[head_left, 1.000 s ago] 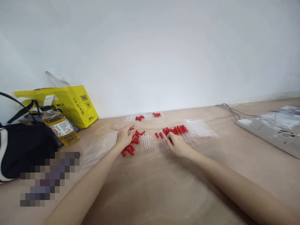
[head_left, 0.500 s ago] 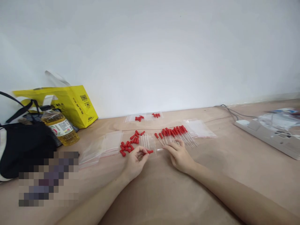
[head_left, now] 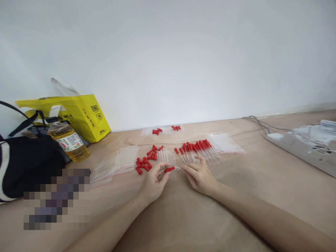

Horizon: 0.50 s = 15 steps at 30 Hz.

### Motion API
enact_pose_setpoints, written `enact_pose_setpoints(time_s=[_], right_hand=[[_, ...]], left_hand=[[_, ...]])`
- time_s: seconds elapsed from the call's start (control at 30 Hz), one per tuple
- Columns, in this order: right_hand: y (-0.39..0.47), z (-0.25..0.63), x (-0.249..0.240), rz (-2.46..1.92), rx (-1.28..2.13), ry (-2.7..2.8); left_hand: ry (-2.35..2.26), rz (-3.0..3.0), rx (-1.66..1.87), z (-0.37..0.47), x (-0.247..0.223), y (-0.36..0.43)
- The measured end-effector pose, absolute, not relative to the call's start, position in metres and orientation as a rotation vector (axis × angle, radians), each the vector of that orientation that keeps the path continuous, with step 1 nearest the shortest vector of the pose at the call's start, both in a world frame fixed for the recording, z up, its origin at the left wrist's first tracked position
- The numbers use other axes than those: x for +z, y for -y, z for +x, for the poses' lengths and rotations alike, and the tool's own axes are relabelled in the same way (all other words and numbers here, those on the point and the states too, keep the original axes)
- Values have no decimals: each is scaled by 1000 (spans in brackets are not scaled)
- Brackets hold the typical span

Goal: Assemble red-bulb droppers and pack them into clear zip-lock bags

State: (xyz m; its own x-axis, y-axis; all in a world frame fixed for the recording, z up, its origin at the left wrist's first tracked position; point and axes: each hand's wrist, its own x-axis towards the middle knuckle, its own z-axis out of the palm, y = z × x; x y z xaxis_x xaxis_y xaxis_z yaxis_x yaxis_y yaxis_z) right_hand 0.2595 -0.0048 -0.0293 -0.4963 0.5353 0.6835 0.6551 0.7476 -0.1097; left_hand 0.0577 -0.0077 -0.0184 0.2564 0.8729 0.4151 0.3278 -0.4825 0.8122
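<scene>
My left hand [head_left: 155, 180] has its thumb and fingertips closed about a red rubber bulb [head_left: 169, 169]. The bulb lies sideways and meets the end of a clear dropper tube [head_left: 177, 168]. The tube's other end runs into the fingertips of my right hand [head_left: 201, 176], which pinch it. Just beyond my left hand are a heap of loose red bulbs [head_left: 142, 162] and a row of bare clear tubes [head_left: 165, 156]. Past my right hand lies a row of droppers with red bulbs [head_left: 201, 146] on their ends.
Clear zip bags [head_left: 126, 159] lie at left, more bags [head_left: 225, 142] at right. By the wall is a bag with bulbs and tubes [head_left: 168, 130]. An oil bottle [head_left: 69, 141], yellow bag [head_left: 91, 119] and black bag [head_left: 31, 168] stand left; a power strip [head_left: 299, 152] lies right.
The red bulb and the clear tube, apart before, now meet end to end between my hands. My left fingers have loosened a little around the bulb.
</scene>
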Motion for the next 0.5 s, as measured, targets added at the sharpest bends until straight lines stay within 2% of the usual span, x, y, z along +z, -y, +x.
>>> enact_pose_setpoints(time_s=[0.17, 0.5], right_hand=[[7, 257, -26, -835, -237, 2208], [9, 256, -24, -771, -356, 2231]], left_hand=[[-1227, 2243, 1110, 56, -15, 9], [-1193, 2518, 1111, 58, -9, 14]])
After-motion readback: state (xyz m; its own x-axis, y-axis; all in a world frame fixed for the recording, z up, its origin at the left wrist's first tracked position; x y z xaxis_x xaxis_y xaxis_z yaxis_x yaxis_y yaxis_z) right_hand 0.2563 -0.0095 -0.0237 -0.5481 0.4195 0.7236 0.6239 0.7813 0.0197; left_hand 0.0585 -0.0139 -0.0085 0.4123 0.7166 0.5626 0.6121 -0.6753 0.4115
